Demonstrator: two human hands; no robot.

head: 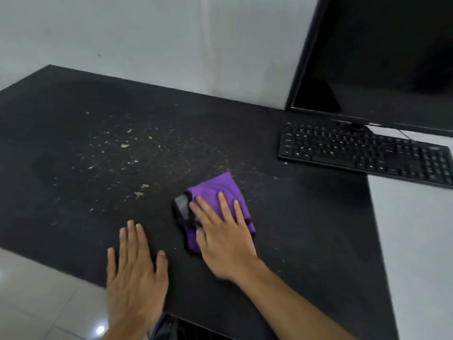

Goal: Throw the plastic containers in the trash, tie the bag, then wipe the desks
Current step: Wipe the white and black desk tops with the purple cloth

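Head view: we see a folded purple cloth (218, 198), with a grey-and-black patch at its left edge, lying on the black desk (308, 231) right of pale crumbs (125, 145). The right hand (224, 241) presses it with straight fingers; the left hand (136, 276) rests flat beside it, holding nothing.

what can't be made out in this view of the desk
Head view:
monitor: cut off by the top and right edges.
keyboard: key legends blurred, right end cut off.
purple cloth: near part hidden under the right hand.
dark object at the bottom edge: cut off, unidentifiable.
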